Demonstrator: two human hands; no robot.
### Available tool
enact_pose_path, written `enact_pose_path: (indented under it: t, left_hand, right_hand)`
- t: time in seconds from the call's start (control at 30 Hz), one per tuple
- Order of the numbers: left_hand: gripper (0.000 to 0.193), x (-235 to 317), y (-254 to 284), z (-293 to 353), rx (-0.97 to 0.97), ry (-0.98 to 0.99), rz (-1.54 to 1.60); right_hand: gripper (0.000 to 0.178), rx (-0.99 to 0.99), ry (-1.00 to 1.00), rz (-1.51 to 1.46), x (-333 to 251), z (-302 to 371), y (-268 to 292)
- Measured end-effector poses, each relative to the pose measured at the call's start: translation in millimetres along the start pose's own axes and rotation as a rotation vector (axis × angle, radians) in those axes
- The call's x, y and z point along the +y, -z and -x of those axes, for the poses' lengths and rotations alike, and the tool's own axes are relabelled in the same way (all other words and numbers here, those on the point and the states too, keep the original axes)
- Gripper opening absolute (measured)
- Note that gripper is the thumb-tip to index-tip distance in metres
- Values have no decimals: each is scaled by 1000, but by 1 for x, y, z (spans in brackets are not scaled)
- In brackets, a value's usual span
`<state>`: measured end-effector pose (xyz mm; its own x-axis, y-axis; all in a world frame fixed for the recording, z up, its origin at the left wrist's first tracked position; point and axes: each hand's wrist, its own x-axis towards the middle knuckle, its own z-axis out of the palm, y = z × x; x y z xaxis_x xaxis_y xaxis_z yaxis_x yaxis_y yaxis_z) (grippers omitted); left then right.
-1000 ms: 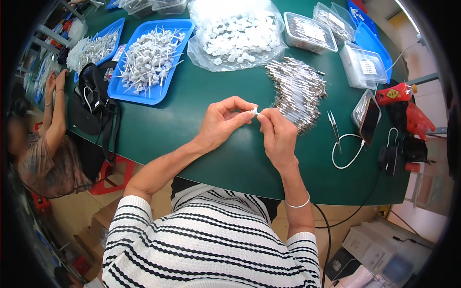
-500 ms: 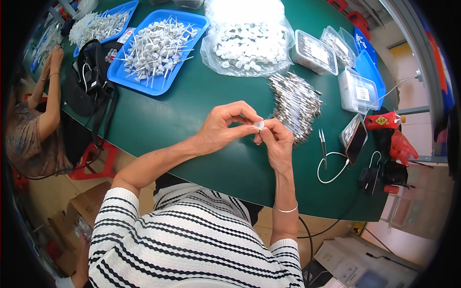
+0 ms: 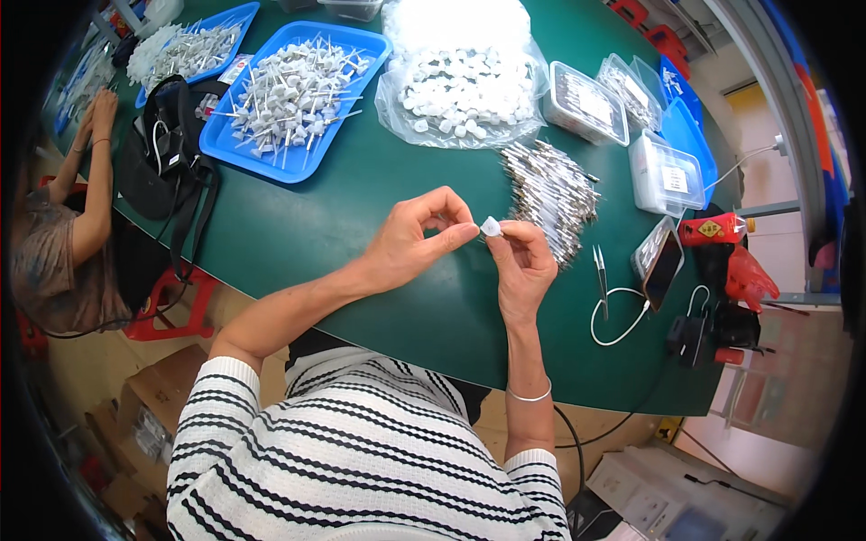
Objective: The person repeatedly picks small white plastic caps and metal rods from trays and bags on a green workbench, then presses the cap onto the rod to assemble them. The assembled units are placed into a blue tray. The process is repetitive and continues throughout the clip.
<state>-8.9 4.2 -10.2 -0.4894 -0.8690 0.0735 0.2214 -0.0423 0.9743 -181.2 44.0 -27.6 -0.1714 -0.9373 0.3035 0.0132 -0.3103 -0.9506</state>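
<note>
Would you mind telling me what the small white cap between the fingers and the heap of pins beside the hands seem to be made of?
The small white cap, pinched between left hand and right hand, looks like moulded plastic: matt, slightly translucent white. The heap of pins looks metallic: thin grey shafts with bright glints.
</note>
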Motion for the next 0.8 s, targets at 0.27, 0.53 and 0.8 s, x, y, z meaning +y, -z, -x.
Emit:
enact_pose_path:
  t: [0.27, 0.53, 0.8]
  left_hand:
    - [11, -8, -1, 0, 21, 35, -14]
    - [10, -3, -1, -3, 55, -24, -91]
    - [9, 0, 4, -5, 55, 35, -96]
  right_hand:
    - [16, -9, 118, 144, -6, 0, -6]
    - [18, -13, 206, 278, -3, 1, -6]
    - [13, -43, 12, 46, -6, 3, -7]
